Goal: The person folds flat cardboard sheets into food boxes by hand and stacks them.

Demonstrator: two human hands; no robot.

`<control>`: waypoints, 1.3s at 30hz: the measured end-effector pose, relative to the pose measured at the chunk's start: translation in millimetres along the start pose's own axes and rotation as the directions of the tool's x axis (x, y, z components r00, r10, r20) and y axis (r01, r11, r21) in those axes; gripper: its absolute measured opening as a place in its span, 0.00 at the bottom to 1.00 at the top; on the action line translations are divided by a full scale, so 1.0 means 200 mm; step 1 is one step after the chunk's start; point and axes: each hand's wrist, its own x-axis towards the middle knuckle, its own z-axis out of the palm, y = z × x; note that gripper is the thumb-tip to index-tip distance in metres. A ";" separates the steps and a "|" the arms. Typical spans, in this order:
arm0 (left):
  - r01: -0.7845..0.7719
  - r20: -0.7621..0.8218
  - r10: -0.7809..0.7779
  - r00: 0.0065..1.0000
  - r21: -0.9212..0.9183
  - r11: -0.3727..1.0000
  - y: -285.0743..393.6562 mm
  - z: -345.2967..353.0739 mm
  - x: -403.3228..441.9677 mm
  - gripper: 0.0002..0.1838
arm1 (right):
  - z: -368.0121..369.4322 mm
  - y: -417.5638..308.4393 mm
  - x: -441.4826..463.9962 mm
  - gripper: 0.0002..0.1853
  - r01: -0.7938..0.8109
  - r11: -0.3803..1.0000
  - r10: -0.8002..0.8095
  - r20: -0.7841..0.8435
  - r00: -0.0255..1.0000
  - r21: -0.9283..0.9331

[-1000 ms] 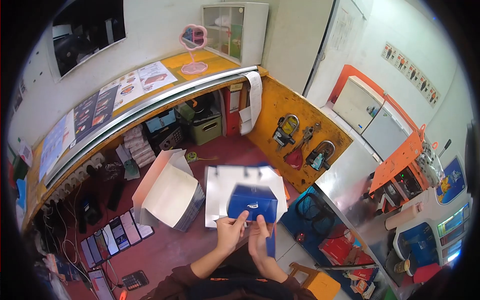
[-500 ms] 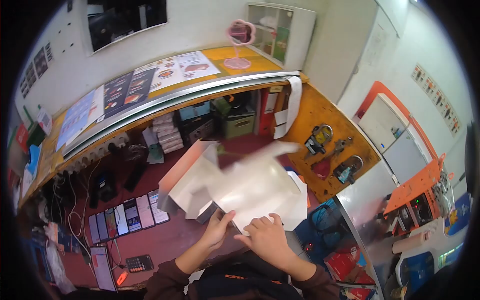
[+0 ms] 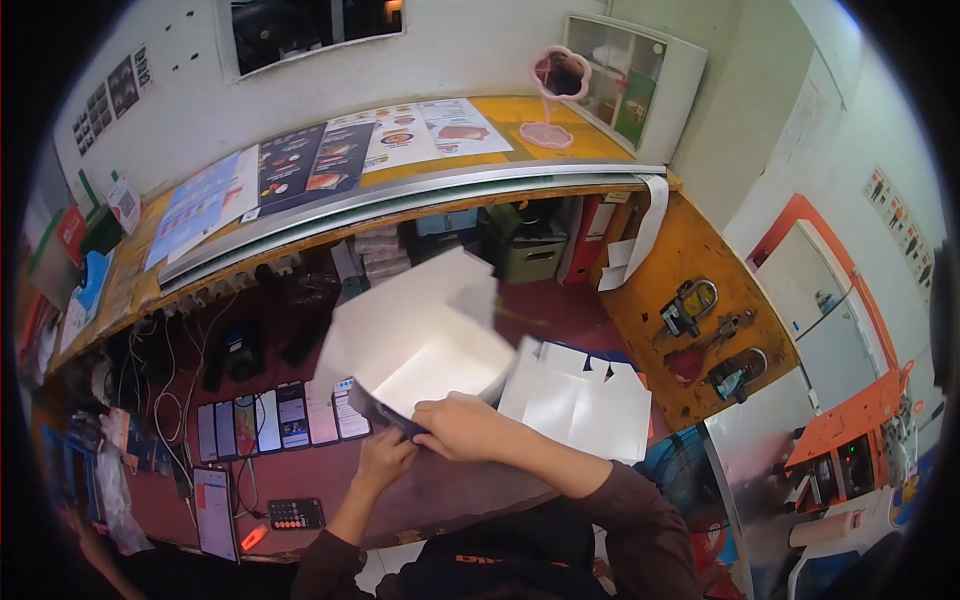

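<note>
A partly folded cardboard box (image 3: 425, 345) with a glossy white inside stands tilted over the desk, its flaps raised. My left hand (image 3: 385, 458) is closed on its near lower corner, fingers bent against the dark outer side. Right beside it, my right hand (image 3: 465, 425) is closed on the same near edge, with its forearm reaching across from the right. Some fingertips are hidden behind the card. To the right of the box lies an unfolded white box blank (image 3: 580, 400) with slots cut near its far edge.
Several phones (image 3: 268, 420) lie in a row left of the box. Nearer are another phone (image 3: 215, 510), a calculator (image 3: 296, 514) and an orange marker (image 3: 254, 537). A shelf edge (image 3: 420, 185) runs above the desk (image 3: 430, 505). Padlocks (image 3: 738, 375) hang on the right panel.
The box has moved left and its sides now stand up more. My right hand has come left beside my left hand. The blank on the right is now uncovered, and the view has shifted.
</note>
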 end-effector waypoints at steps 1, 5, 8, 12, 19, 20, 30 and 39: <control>-0.065 -0.043 0.064 0.997 -0.015 0.998 0.01 -0.03 0.04 0.10 | 0.02 0.04 0.01 0.10 -0.017 0.999 0.018 -0.025 1.000 0.037; -0.148 -0.154 0.136 0.979 -0.071 0.986 0.03 -0.06 0.12 0.10 | 0.06 0.07 -0.02 0.10 -0.090 0.996 0.089 -0.055 0.994 -0.016; -0.204 -0.080 0.198 0.977 -0.065 0.977 0.02 -0.10 0.14 0.10 | 0.17 0.04 -0.03 0.10 -0.143 0.970 0.133 -0.062 0.989 -0.197; -0.261 0.018 0.264 0.964 -0.097 0.960 -0.03 -0.08 0.14 0.08 | 0.24 0.01 -0.01 0.07 -0.202 0.915 0.203 -0.037 0.979 -0.349; -0.198 -0.033 0.195 0.980 -0.088 0.976 0.05 -0.03 0.11 0.07 | 0.15 0.04 0.12 0.07 -0.203 0.958 0.225 0.090 0.970 -0.204; -0.199 -0.032 0.197 0.980 -0.089 0.976 0.06 -0.02 0.09 0.07 | 0.18 0.04 0.16 0.07 -0.249 0.960 0.238 -0.098 0.966 -0.130; 0.162 -0.205 -0.107 0.973 0.274 0.948 -0.01 0.16 0.06 0.16 | 0.35 0.08 0.28 0.11 -0.340 0.870 0.385 0.063 0.921 -0.358; 0.159 -0.444 -0.164 0.881 -0.050 0.986 -0.06 0.16 0.07 0.25 | 0.00 0.40 0.17 0.23 -0.485 0.839 0.372 -0.389 0.843 -0.248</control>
